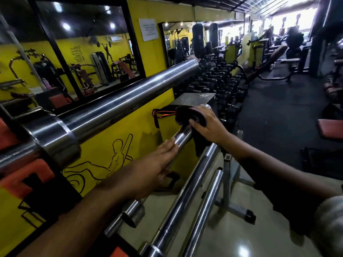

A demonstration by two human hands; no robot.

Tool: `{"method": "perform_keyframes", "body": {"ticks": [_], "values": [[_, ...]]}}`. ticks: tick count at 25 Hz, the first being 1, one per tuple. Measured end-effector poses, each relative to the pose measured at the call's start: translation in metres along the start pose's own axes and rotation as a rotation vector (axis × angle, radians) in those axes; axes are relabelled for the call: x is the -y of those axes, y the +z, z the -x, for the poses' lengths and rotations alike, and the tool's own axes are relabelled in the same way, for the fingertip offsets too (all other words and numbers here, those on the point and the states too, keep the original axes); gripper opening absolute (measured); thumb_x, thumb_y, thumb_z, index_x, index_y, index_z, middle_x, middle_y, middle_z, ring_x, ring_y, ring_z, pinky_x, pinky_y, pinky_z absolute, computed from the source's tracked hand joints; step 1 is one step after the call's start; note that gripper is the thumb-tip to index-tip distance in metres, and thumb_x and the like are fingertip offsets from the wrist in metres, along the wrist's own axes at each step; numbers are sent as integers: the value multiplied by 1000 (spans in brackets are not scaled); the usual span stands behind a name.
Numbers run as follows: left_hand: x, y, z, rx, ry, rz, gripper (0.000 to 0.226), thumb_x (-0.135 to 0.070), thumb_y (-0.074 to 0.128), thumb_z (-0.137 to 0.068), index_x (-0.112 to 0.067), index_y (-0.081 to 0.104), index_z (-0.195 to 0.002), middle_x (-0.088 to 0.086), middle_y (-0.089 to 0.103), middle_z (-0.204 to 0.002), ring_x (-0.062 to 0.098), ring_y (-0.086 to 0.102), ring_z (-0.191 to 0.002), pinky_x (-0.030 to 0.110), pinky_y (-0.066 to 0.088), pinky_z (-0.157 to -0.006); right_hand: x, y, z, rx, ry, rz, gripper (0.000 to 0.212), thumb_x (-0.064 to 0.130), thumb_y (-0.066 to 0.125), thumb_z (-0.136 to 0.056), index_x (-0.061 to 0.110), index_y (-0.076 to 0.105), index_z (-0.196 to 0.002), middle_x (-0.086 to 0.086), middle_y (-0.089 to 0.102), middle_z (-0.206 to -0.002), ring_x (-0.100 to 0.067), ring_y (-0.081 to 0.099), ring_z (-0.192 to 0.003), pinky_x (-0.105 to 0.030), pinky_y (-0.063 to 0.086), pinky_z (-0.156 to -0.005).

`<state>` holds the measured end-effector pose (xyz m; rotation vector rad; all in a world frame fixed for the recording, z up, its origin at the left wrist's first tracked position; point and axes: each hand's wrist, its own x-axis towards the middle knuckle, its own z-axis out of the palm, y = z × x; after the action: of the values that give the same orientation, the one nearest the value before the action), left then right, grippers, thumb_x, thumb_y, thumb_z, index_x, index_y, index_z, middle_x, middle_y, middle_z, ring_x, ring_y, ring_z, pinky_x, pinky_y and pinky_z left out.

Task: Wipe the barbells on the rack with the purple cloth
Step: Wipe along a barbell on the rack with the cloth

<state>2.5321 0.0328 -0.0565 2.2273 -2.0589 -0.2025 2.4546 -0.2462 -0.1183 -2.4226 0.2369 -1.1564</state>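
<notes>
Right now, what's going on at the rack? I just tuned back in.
A person is wiping a barbell on the rack. The right hand presses the purple cloth over the end of the bar's sleeve, while the left hand grips the same bar lower down to steady it. A larger barbell sits above, nearer the yellow wall, and two more bars lie below, not being touched. Which bars are already cleaned cannot be told.
</notes>
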Motion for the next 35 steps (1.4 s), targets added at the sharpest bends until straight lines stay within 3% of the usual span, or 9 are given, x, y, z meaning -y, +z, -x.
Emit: {"method": "perform_keyframes", "body": {"ticks": [3, 8, 13, 16, 18, 21, 24, 29, 35], "values": [[0, 0, 2, 7, -13, -38, 72, -14, 46, -104, -27, 0, -158, -17, -17, -161, -4, -14, -147, 12, 0, -117, 2, -10, -23, -46, 309, 22, 35, 44, 53, -91, 20, 70, -111, 0, 67, -105, -24, 56, -108, -52, 42, -101], [0, -1, 3, -21, -31, -24, 72, -16, 50, -103, -28, 7, -159, -16, -9, -163, -4, -8, -147, 21, 9, -123, 43, -12, -3, 87, 118, -10, 22, 36, 57, -99, 27, 68, -116, 24, 54, -97, -13, 48, -107, -37, 38, -98], [-9, -11, 47, -121, -32, -34, 63, -41, 50, -102, -33, 21, -157, -21, 7, -163, -1, 11, -149, 29, 22, -122, 60, 11, 9, 113, -47, 114, 38, 45, 53, -95, 27, 63, -128, 2, 68, -115, -18, 55, -113, -46, 36, -111], [-9, 2, 89, -119, -8, -225, 62, -56, 27, -100, -31, 23, -157, -17, 7, -165, 0, 11, -150, 27, 23, -121, 63, -2, -9, 184, 92, 143, 18, 42, 57, -95, 27, 67, -95, -4, 69, -88, -23, 63, -86, -43, 52, -82], [-8, 11, 96, -189, 45, -380, 63, -52, 24, -100, -20, 36, -154, -2, 24, -164, 11, 25, -150, 34, 29, -120, 75, 3, -17, 200, 175, 232, 33, 46, 57, -93, 14, 67, -88, -8, 69, -85, -27, 64, -84, -39, 50, -75], [-6, 15, 92, -206, 34, -403, 59, -45, 30, -101, -15, 42, -150, 5, 34, -160, 16, 34, -147, 37, 36, -117, 100, 25, 16, 157, -50, 206, 40, 54, 49, -91, 26, 69, -113, 3, 67, -94, -17, 60, -97, -35, 45, -94], [-5, 16, 92, -205, 41, -404, 60, -47, 29, -100, -16, 42, -151, 4, 34, -160, 17, 35, -146, 37, 36, -117, 72, 16, 43, 99, -241, 32, 42, 35, 57, -96, 14, 61, -133, 2, 64, -122, -15, 55, -119, -32, 37, -109], [-6, 15, 91, -216, 40, -389, 66, -52, 23, -97, -19, 40, -152, -1, 28, -162, 12, 29, -148, 27, 23, -119, 80, 7, 1, 70, 185, 79, 14, 31, 62, -94, 27, 71, -105, 3, 62, -90, -23, 62, -95, -31, 41, -83], [-8, 13, 93, -225, 66, -441, 61, -48, 31, -96, -17, 47, -146, 2, 45, -154, 16, 46, -138, 28, 39, -110, 80, 24, 57, 43, -178, -10, 44, 33, 60, -97, 15, 58, -137, 2, 59, -135, -18, 48, -132, -41, 29, -117]]}}
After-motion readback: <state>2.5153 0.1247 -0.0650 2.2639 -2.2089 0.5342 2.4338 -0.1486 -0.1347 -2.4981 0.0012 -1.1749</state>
